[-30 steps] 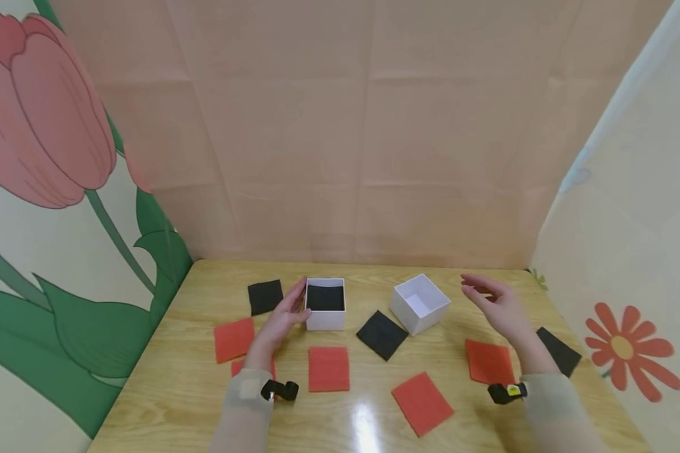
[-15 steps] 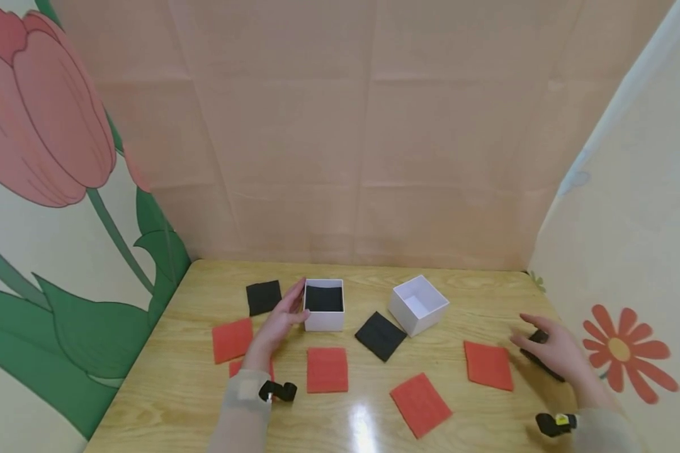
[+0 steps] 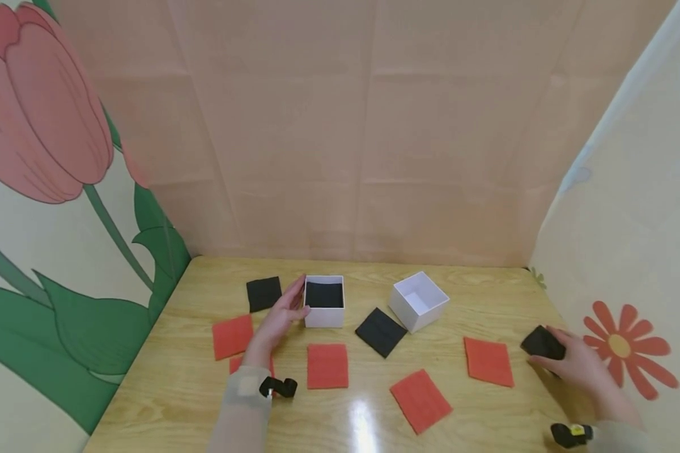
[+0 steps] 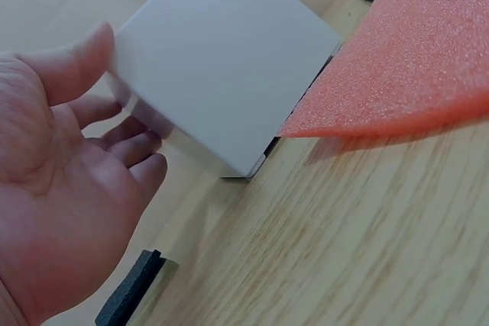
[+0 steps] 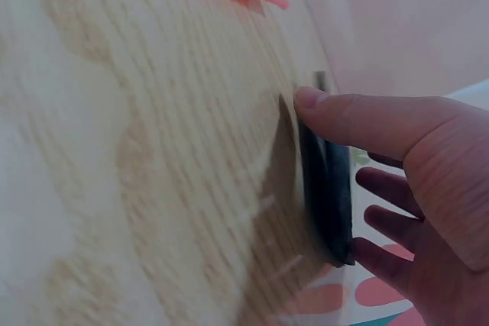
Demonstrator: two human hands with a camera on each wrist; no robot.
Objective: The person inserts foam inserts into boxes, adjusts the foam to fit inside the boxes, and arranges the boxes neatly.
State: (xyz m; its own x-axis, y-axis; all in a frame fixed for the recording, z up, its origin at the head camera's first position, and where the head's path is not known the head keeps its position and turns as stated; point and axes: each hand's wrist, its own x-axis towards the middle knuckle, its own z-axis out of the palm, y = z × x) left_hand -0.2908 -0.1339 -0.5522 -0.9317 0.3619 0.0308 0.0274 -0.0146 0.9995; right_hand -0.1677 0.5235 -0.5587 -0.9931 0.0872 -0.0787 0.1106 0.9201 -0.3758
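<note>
In the head view my left hand [image 3: 281, 319] steadies a white box [image 3: 325, 318], its thumb at the near left corner and its fingers along the left side. A black foam square [image 3: 325, 294] lies inside that box. The left wrist view shows the thumb on the edge of the white box [image 4: 221, 59], fingers bent beside it. At the right table edge my right hand [image 3: 580, 362] pinches a black foam square [image 3: 542, 343], tilted and partly raised. In the right wrist view the thumb presses one side of the black foam square [image 5: 327, 188], fingers on the other.
A second white box [image 3: 420, 303], with nothing seen inside, stands turned to the right. Flat on the wooden table [image 3: 164, 390] lie black foam squares [image 3: 381, 332] and several red foam squares [image 3: 327, 366]. A pink cloth wall closes the back.
My right hand has moved right and down from beside the second box to the black foam square, taken hold of it and tilted it up. The left hand stays on its box.
</note>
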